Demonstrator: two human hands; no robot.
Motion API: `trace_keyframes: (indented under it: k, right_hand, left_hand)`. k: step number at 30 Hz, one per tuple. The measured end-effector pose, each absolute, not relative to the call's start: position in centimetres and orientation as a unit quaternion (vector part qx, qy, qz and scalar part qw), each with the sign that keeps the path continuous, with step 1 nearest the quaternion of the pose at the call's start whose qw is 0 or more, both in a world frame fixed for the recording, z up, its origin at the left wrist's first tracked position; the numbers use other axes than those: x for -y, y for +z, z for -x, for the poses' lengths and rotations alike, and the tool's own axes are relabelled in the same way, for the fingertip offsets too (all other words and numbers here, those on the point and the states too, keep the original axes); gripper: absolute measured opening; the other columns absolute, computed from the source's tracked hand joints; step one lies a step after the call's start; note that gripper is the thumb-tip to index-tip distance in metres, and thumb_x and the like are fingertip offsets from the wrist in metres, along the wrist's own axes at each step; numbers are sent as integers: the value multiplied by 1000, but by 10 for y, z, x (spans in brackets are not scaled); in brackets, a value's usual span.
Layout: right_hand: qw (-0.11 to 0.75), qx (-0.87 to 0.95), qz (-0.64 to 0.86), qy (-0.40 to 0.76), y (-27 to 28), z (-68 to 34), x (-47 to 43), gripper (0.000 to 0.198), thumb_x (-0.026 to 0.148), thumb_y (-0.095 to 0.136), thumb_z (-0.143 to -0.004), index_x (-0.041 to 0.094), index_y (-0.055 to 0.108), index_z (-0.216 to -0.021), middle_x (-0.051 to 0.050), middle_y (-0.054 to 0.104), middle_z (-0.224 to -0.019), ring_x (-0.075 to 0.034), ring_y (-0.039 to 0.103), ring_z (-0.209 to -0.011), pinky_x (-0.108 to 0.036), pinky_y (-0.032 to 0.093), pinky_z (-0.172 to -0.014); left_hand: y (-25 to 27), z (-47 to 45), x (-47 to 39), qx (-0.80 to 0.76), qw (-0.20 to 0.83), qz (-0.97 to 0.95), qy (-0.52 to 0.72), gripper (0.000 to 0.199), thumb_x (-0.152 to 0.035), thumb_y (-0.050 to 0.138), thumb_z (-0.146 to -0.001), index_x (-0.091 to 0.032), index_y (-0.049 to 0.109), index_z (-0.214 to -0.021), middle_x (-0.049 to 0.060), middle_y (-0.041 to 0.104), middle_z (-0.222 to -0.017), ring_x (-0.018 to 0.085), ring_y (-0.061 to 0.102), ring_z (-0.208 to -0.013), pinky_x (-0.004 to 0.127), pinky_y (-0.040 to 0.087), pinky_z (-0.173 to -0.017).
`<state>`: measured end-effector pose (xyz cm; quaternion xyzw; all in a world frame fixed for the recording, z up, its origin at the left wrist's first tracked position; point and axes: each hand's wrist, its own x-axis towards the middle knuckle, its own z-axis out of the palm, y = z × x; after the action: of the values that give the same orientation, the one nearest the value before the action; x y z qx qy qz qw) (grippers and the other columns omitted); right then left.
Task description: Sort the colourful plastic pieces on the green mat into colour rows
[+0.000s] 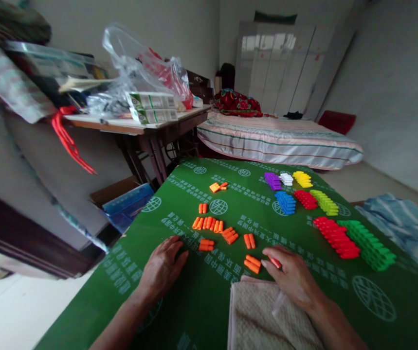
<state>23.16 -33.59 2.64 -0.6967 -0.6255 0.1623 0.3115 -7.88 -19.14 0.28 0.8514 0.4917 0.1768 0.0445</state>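
My left hand (163,267) rests palm down on the green tabletop with its fingers loosely stretched and nothing in it. Just beyond its fingertips lies a small orange plastic block (206,245). In my closed right hand (292,274) is a slim pen-like object (275,261) with a red end; its pale clear part pokes out under the palm. An orange block pair (252,264) sits right beside the right fingertips. More orange pieces form a row (208,224) between the hands, with another ribbed block (230,235) and a pair (249,241) to its right.
A folded beige cloth (263,316) lies under my right wrist. Interlocked blocks stand at right: red (336,237), green (371,245), blue (285,202), purple (272,181) and several others. Farther back are an orange cluster (218,186), a cluttered desk (110,127) and a bed (278,138).
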Motion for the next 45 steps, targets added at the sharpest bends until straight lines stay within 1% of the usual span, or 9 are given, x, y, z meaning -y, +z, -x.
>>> trace_keyframes:
  k: [4, 7, 11, 18, 23, 29, 35, 39, 45]
  right_hand:
    - [282, 651, 684, 171, 30, -214, 332, 26, 25, 47, -89, 25, 69, -103, -5, 71, -106, -18, 66, -97, -31, 50, -87]
    - [247, 675, 672, 176, 36, -201, 321, 24, 24, 49, -89, 25, 69, -102, -4, 71, -106, -19, 65, -98, -29, 50, -87]
    - [201, 705, 659, 169, 47, -185, 299, 29, 22, 53, -86, 21, 67, -111, -8, 68, -115, -22, 63, -106, -34, 47, -94]
    - [131, 728, 664, 109, 40, -163, 261, 42, 20, 59, -82, 16, 61, -123, -14, 58, -132, -29, 49, -125, -42, 43, -102]
    - [133, 737, 657, 86, 22, -154, 265, 42, 19, 57, -84, 18, 60, -125, -13, 55, -137, -29, 46, -129, -44, 39, -107]
    - [186, 751, 617, 143, 21, -154, 278, 30, 11, 53, -83, 23, 68, -107, -7, 64, -123, -24, 54, -119, -37, 45, -101]
    - [283, 692, 636, 189, 24, -170, 270, 35, 12, 53, -83, 23, 65, -114, -5, 68, -115, -19, 62, -108, -32, 47, -97]
    - [256, 686, 658, 175, 35, -177, 261, 32, 13, 54, -84, 21, 67, -111, -7, 69, -114, -19, 63, -106, -32, 47, -95]
    - [168, 738, 630, 170, 38, -160, 263, 21, 21, 59, -84, 22, 69, -103, -6, 69, -105, -20, 63, -102, -31, 47, -90]
  left_hand:
    - [12, 59, 176, -533, 50, -833, 144, 42, -42, 41, -87, -15, 65, -108, 14, 57, -132, 24, 53, -125, 37, 45, -107]
    - [17, 48, 159, -571, 38, -808, 141, 42, -39, 40, -87, -14, 62, -113, 16, 56, -133, 26, 50, -128, 40, 43, -109]
    - [23, 38, 139, -611, 21, -781, 130, 44, -37, 41, -87, -13, 59, -119, 18, 48, -140, 29, 42, -134, 42, 39, -110]
    - [19, 30, 112, -650, 1, -750, 120, 52, -43, 36, -89, -9, 54, -123, 21, 41, -145, 36, 32, -139, 50, 34, -110]
    - [5, 32, 106, -644, -10, -756, 122, 56, -46, 29, -90, -10, 50, -127, 21, 42, -144, 36, 33, -137, 54, 31, -109]
    - [5, 32, 109, -640, -18, -757, 126, 54, -46, 29, -90, -11, 51, -124, 20, 45, -142, 36, 35, -135, 53, 31, -109]
    - [6, 29, 110, -643, -14, -756, 123, 55, -47, 28, -90, -11, 51, -124, 20, 44, -142, 36, 34, -136, 53, 30, -110]
    - [6, 28, 111, -641, -14, -757, 125, 55, -47, 29, -90, -10, 51, -124, 21, 44, -142, 36, 35, -136, 54, 30, -109]
    - [5, 29, 111, -638, -23, -759, 130, 53, -46, 29, -90, -11, 52, -122, 20, 46, -140, 35, 36, -135, 52, 31, -108]
